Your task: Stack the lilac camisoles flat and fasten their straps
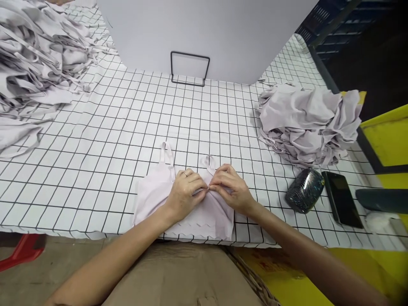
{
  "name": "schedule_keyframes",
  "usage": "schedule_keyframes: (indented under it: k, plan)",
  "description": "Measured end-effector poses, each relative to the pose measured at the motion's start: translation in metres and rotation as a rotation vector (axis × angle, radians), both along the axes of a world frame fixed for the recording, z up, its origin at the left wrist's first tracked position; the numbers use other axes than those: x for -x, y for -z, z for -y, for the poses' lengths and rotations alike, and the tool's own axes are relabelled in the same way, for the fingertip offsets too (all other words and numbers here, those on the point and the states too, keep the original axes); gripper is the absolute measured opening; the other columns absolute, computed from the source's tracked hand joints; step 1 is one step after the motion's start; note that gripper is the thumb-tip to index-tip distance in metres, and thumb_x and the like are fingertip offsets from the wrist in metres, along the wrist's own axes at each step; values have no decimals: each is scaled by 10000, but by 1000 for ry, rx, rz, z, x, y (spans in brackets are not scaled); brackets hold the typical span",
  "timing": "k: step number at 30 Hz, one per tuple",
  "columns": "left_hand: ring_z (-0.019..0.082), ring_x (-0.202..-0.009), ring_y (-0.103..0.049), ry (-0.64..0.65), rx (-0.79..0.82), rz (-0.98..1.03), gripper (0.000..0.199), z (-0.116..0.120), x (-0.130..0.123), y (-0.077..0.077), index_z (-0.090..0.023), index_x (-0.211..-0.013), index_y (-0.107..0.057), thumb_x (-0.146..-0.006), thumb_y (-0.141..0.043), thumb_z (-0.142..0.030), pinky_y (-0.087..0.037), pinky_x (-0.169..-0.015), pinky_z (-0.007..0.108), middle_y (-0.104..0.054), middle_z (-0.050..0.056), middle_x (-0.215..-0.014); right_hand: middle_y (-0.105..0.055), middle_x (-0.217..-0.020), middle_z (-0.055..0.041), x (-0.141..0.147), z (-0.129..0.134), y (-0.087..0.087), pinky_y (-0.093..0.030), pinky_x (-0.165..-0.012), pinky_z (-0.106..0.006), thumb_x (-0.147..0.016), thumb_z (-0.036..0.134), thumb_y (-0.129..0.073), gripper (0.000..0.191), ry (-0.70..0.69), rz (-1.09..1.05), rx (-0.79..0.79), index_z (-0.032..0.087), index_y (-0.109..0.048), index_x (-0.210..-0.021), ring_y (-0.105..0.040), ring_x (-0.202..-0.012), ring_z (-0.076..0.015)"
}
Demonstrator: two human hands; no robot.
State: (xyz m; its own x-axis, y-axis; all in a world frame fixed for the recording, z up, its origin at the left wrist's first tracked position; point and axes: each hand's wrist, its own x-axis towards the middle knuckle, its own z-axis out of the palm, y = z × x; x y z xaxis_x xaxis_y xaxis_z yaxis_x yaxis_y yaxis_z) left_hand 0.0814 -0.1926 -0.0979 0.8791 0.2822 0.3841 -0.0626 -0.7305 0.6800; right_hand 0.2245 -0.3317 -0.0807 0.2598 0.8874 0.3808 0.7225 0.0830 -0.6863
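A pale pink strapped garment [153, 191] lies flat at the table's front edge, one strap loop standing out at its upper left and another near its upper middle. My left hand [188, 189], with a ring on one finger, pinches the garment's fabric at its upper middle edge. Right beside it, my right hand [231, 187] pinches the same spot from the other side, fingertips almost touching the left ones. What exactly lies between the fingertips is too small to make out.
Heaped pale garments [47, 55] cover the far left; a second pile [309, 121] sits at the right. Near the right edge are a dark shiny rounded object [305, 190], a phone [342, 199] and a dark cylinder [382, 200]. A wire stand [190, 68] fronts a white panel [197, 29].
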Motion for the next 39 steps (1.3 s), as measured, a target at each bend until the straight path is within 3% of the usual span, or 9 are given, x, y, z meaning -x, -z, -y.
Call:
schedule_keyframes:
  k: [7,16,23,28,33,36,39]
  plan:
    - [167,-781,-584,-1,-12,82,115,0,1,-1,-189,-831,-677,-912,-664,-108,-430,-766,332,-744,-19,-780,-672,-732,-28,-1,1,-1,-496,-820,-428,-965,156,-604,171,9,5,27,218,-652,-814,-536,-885,-226]
    - [179,-785,-599,16,-14,50,131,0,2,0,-191,-825,-689,-928,-634,-131,-454,-766,338,-746,-2,-773,-675,-750,-31,0,-1,0,-493,-824,-412,-964,132,-603,154,-17,28,-4,206,-643,-834,-518,-888,-219]
    - [173,-778,-602,28,112,49,113,-3,2,-3,-192,-833,-706,-912,-655,-129,-471,-774,331,-741,0,-770,-612,-742,-48,-9,2,-6,-440,-903,-452,-996,132,-529,195,-119,202,64,172,-630,-835,-491,-910,-226]
    - [188,-815,-600,62,88,-52,36,-6,1,-1,-201,-871,-734,-893,-724,-175,-423,-800,364,-759,10,-830,-616,-773,-49,-14,-4,-20,-380,-942,-470,-1026,142,-451,263,-226,265,212,171,-617,-824,-478,-936,-227]
    - [181,-793,-579,75,154,-126,97,-7,1,-7,-214,-819,-731,-903,-716,-167,-381,-808,377,-742,-13,-791,-602,-790,-48,-22,-10,-34,-343,-1001,-521,-1028,170,-451,265,-358,189,422,165,-632,-834,-483,-959,-229]
    - [180,-802,-585,75,158,-163,98,-7,1,-9,-216,-813,-720,-904,-722,-178,-368,-809,378,-749,-24,-808,-589,-810,-31,-39,-16,-44,-255,-1088,-618,-1007,264,-552,223,-332,103,548,171,-674,-845,-514,-919,-209]
    - [198,-861,-590,54,85,-180,46,-7,0,-7,-210,-862,-716,-906,-725,-204,-358,-812,381,-747,-8,-850,-582,-783,-29,-63,-28,-56,-167,-1130,-671,-1027,407,-522,371,-237,82,595,180,-696,-791,-515,-900,-205]
